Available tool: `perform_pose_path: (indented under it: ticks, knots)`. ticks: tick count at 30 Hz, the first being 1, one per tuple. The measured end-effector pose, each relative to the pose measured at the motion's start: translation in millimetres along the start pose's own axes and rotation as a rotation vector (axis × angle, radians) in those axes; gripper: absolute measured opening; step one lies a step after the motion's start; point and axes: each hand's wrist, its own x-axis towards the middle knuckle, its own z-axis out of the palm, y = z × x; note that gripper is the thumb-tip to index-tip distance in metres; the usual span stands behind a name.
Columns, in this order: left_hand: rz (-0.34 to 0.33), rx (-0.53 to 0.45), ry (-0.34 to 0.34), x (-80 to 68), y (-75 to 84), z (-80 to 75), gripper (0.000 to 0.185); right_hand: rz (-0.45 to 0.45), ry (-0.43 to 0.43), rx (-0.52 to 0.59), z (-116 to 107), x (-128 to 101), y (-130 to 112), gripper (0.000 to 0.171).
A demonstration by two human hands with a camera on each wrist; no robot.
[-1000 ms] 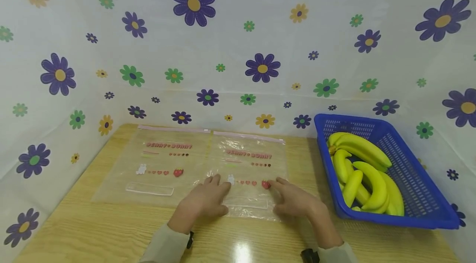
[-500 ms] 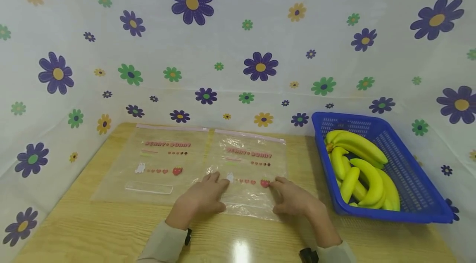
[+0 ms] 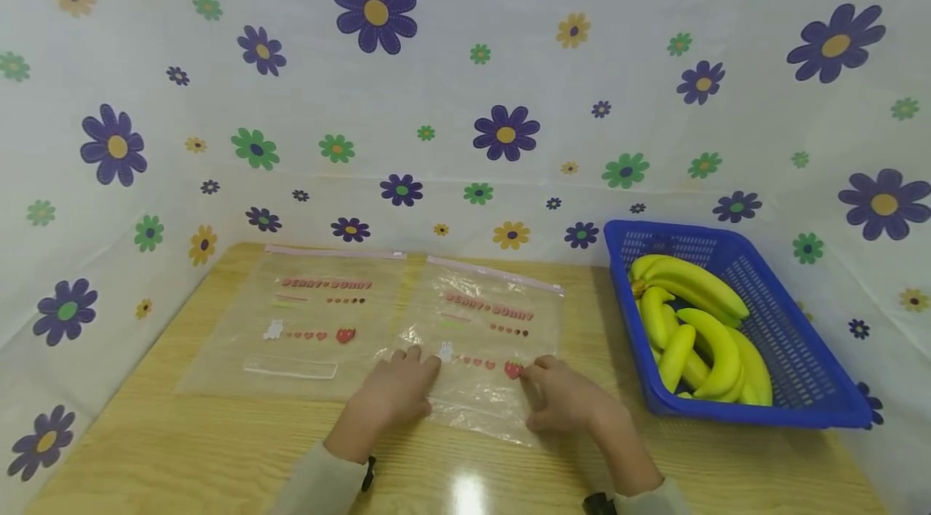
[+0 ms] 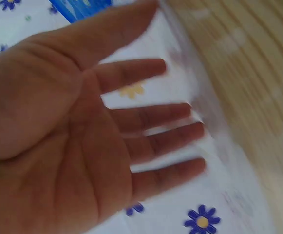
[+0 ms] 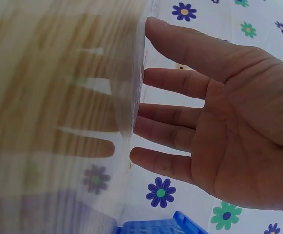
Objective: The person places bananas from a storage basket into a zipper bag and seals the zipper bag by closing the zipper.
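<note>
Two hands rest on a clear zip bag in the head view. It lies flat near the middle of a pale wooden table (image 3: 182, 450), its pink zip strip toward the far edge. That right-hand bag (image 3: 494, 329) carries red lettering, small hearts and a strawberry print. The left hand (image 3: 396, 394) lies palm down on the bag's near left corner, fingers straight and close together. The right hand (image 3: 563, 398) lies on the near right part of the bag, fingers lightly bent, their tips beside the strawberry print; whether it pinches the plastic cannot be told. A second, matching bag (image 3: 305, 321) lies flat just beside the first, toward the table's left edge, untouched. A blue plastic basket (image 3: 800, 337) stands at the right edge, holding a bunch of yellow bananas (image 3: 698, 321). White sheeting printed with purple, green and yellow flowers (image 3: 465, 78) rises behind and beside the table.

From the left wrist, the left hand (image 4: 68, 141) shows its palm, fingers (image 4: 165, 139) spread and straight against blurred clear plastic, with wood grain at right.

From the right wrist, the right hand (image 5: 229, 122) also shows its palm, fingers (image 5: 165, 131) spread and straight, tips meeting the blurred edge of the clear bag, with a corner of the blue basket (image 5: 156, 226) at the bottom
</note>
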Motion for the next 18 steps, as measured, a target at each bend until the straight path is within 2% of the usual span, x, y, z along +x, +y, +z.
perform_pose_path:
  ticks: [3, 8, 13, 18]
  knots:
    - [-0.035, 0.028, -0.002, -2.8, 12.3, 2.2, 0.035, 0.000, 0.012, -0.016, -1, 0, -1, 0.064]
    - [-0.074, -0.018, -0.020, -3.1, 23.3, 5.5, 0.042, -0.013, 0.027, 0.016, -4, 1, 0, 0.055]
    - [-0.075, -0.058, -0.018, -0.1, 18.9, 9.5, 0.047, -0.033, 0.065, 0.006, -4, 2, 6, 0.055]
    - [-0.025, -0.089, -0.014, 2.1, 4.8, 10.0, 0.043, 0.042, 0.033, 0.047, -3, 4, 11, 0.067]
